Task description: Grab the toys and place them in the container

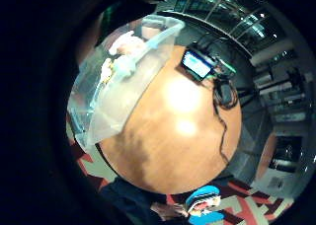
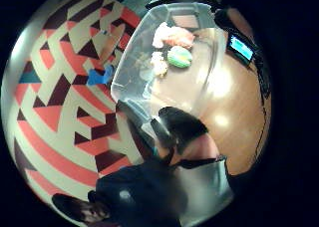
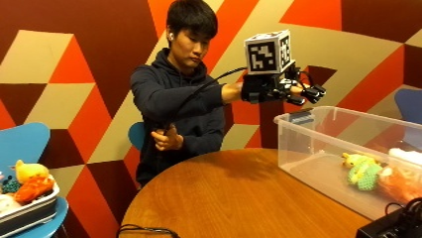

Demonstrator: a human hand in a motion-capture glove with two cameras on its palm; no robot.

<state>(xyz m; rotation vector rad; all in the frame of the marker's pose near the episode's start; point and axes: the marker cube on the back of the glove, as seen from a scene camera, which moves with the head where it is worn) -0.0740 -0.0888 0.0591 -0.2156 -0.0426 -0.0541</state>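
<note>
My gloved right hand (image 3: 280,88) hovers in the air over the near left corner of the clear plastic container (image 3: 310,116) on the round table. Its fingers (image 3: 310,93) hang loosely curled and hold nothing. Inside the container lie a green and yellow plush toy (image 3: 360,171) and an orange-pink one (image 3: 399,184). The thumb side palm view looks down into the container (image 2: 202,57) onto the green toy (image 2: 179,56), the pink toy (image 2: 172,36) and a small pale yellow one (image 2: 158,65). More plush toys (image 3: 27,182) sit in a tray at the far left.
The tray (image 3: 26,214) rests on a blue chair left of the wooden table (image 3: 224,198). A black device with a lit screen (image 1: 197,63) and cables lies beside the container. The person's bare left hand (image 3: 168,139) is held in front of the chest.
</note>
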